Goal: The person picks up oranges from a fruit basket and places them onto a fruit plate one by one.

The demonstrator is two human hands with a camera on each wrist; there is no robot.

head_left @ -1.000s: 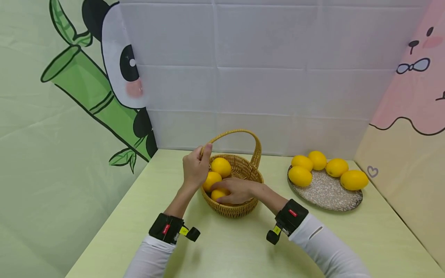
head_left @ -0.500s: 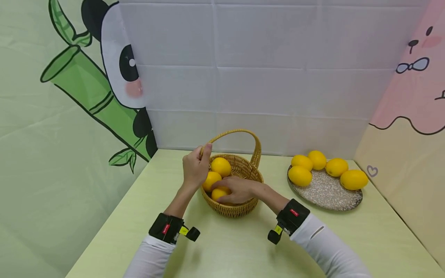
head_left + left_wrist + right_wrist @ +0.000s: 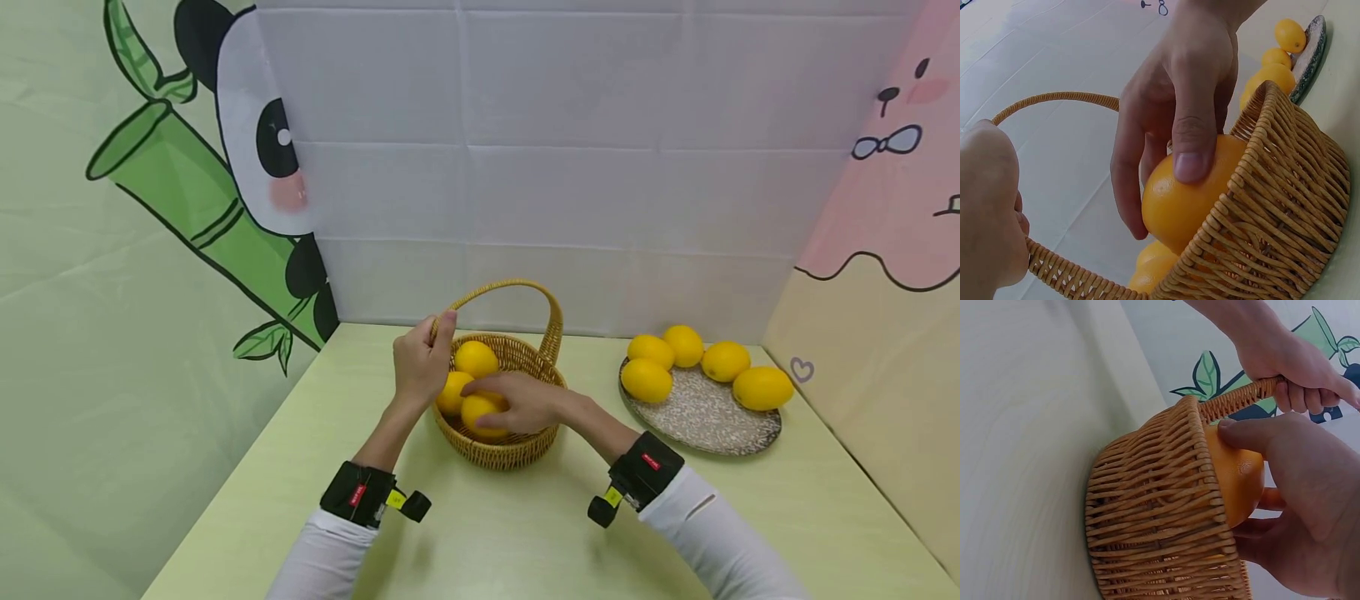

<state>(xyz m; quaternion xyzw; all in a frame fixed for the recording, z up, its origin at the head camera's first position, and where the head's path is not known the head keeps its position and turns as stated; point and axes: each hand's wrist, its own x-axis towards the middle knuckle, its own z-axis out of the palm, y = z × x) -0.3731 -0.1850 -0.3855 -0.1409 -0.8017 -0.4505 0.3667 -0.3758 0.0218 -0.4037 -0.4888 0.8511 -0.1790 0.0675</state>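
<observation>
My left hand (image 3: 422, 360) grips the handle (image 3: 525, 283) of a woven wicker basket (image 3: 501, 457) at its left side. The right hand (image 3: 528, 402) reaches into the basket and holds a yellow lemon (image 3: 483, 414), thumb on one side and fingers on the other. In the left wrist view this lemon (image 3: 1188, 194) sits at the rim, partly above it. Two more lemons, one at the back (image 3: 476, 358) and one at the left (image 3: 453, 393), lie inside the basket. The right wrist view shows the held lemon (image 3: 1235, 478) partly hidden by the wicker wall.
To the right of the basket stands a speckled grey plate (image 3: 712, 421) with several lemons (image 3: 726, 361) along its back and sides. A pale green tabletop (image 3: 495, 533) bears both. Printed cloth walls (image 3: 555, 192) enclose the table at the back and sides.
The right hand has shifted slightly right and up, and the lemon in its fingers has risen a little. My left hand and the basket stay where they were.
</observation>
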